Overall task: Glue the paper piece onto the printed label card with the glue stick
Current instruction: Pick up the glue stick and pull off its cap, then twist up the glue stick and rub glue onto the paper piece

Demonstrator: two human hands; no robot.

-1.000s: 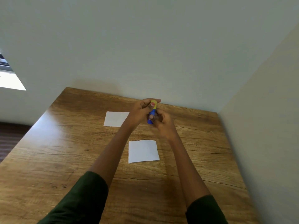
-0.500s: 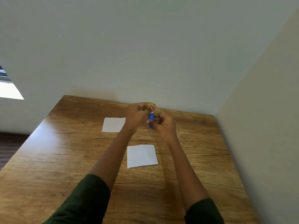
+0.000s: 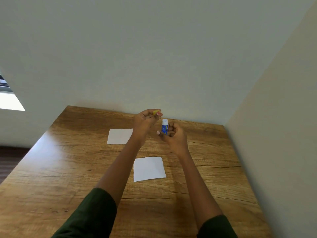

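Head view: we see the right hand curled round an upright blue glue stick, its white open top showing, held above the far part of the wooden surface. The left hand, just beside it and slightly higher, pinches the yellow cap in its fingertips, apart from the stick. Two white sheets lie flat: the far sheet partly behind the left wrist, the near sheet between the forearms. We cannot tell which is the printed card.
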